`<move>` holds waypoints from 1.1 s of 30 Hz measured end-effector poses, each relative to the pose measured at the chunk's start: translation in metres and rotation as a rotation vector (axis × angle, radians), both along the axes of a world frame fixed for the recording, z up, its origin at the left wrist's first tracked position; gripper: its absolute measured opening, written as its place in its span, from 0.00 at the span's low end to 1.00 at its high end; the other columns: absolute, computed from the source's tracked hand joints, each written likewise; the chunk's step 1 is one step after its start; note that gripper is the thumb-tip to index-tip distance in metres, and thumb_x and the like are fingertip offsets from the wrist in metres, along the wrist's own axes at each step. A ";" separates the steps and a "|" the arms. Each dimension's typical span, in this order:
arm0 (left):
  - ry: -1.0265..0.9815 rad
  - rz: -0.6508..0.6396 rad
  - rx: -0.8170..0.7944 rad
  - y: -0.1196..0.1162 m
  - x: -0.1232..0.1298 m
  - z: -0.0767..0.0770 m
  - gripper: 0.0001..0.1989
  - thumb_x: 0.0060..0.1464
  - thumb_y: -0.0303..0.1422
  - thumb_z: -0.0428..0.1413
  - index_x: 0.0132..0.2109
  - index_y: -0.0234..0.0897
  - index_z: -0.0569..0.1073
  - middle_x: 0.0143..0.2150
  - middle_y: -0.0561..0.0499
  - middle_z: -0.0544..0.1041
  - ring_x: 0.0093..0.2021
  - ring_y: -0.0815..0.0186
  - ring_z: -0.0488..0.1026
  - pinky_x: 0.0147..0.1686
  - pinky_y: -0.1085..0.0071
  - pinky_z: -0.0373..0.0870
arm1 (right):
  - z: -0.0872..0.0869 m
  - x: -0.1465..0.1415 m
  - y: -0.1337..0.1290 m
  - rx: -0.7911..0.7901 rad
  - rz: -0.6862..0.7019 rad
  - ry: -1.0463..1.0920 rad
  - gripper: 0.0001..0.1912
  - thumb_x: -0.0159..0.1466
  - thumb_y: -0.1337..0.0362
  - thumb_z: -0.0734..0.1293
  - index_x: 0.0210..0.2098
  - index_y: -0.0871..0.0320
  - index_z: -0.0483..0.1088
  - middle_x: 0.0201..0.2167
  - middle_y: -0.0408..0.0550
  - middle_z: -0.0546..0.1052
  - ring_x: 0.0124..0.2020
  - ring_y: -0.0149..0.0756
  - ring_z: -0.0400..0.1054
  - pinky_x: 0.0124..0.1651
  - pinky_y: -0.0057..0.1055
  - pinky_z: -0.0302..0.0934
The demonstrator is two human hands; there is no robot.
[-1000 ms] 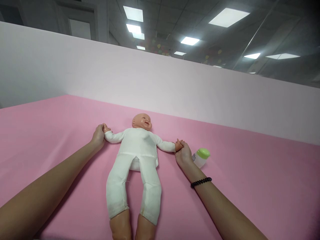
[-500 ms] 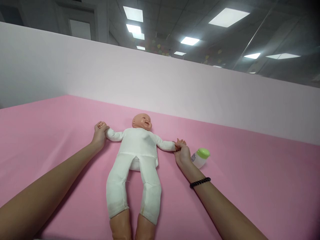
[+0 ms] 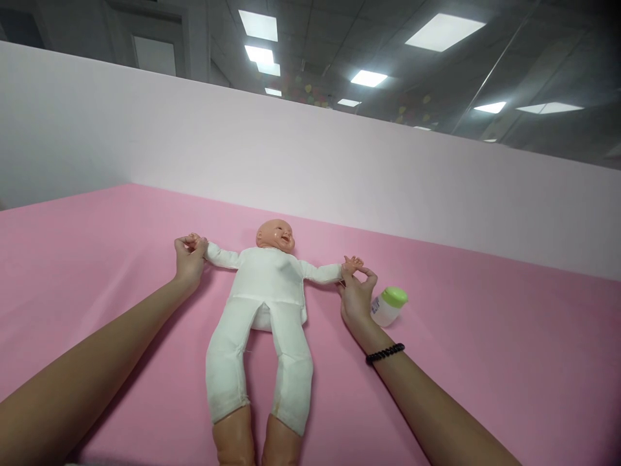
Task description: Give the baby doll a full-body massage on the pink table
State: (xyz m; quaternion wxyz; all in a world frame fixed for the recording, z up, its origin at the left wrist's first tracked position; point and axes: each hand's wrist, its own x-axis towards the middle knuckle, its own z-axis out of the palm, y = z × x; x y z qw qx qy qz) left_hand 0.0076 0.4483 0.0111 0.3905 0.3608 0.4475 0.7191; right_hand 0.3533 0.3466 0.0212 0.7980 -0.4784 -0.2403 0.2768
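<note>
A baby doll (image 3: 269,278) with a white cloth body lies face up on the pink surface (image 3: 460,362), its arms stretched out to both sides. My left hand (image 3: 189,262) pinches the doll's hand at the left. At the right, my right hand (image 3: 356,294) grips the doll's other hand near the wrist between thumb and fingertips; the doll's small fingers show above mine. Just right of my right hand is a white bottle (image 3: 387,309) with a green cap, tilted on the pink surface.
Behind the doll a pale wall (image 3: 310,162) runs across the far edge of the pink surface. Above it are glass and lit ceiling panels. A black beaded bracelet (image 3: 385,353) circles my right wrist.
Both of my hands have shifted a little on the doll's hands. The doll's arm at the right has risen slightly, and my right fingers are more arched. My left hand has moved slightly left.
</note>
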 end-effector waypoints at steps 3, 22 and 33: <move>-0.008 -0.049 0.030 -0.002 0.001 0.003 0.16 0.49 0.40 0.63 0.39 0.41 0.66 0.42 0.52 0.73 0.41 0.69 0.73 0.39 0.74 0.72 | -0.003 0.001 -0.001 0.040 0.048 -0.097 0.22 0.56 0.62 0.75 0.43 0.53 0.60 0.50 0.47 0.77 0.45 0.32 0.73 0.43 0.30 0.70; 0.160 -0.120 0.101 -0.005 0.007 0.008 0.18 0.58 0.44 0.58 0.50 0.41 0.79 0.57 0.46 0.76 0.58 0.60 0.72 0.57 0.67 0.70 | 0.001 0.006 0.008 0.043 0.481 -0.075 0.26 0.59 0.54 0.72 0.56 0.45 0.69 0.63 0.41 0.69 0.58 0.35 0.67 0.46 0.27 0.68; 0.632 -0.203 0.072 -0.014 0.007 0.013 0.25 0.64 0.44 0.46 0.63 0.42 0.70 0.65 0.50 0.69 0.65 0.58 0.64 0.64 0.62 0.61 | -0.001 0.003 0.008 -0.003 0.554 -0.367 0.25 0.64 0.48 0.66 0.59 0.44 0.65 0.67 0.43 0.63 0.62 0.42 0.62 0.57 0.40 0.62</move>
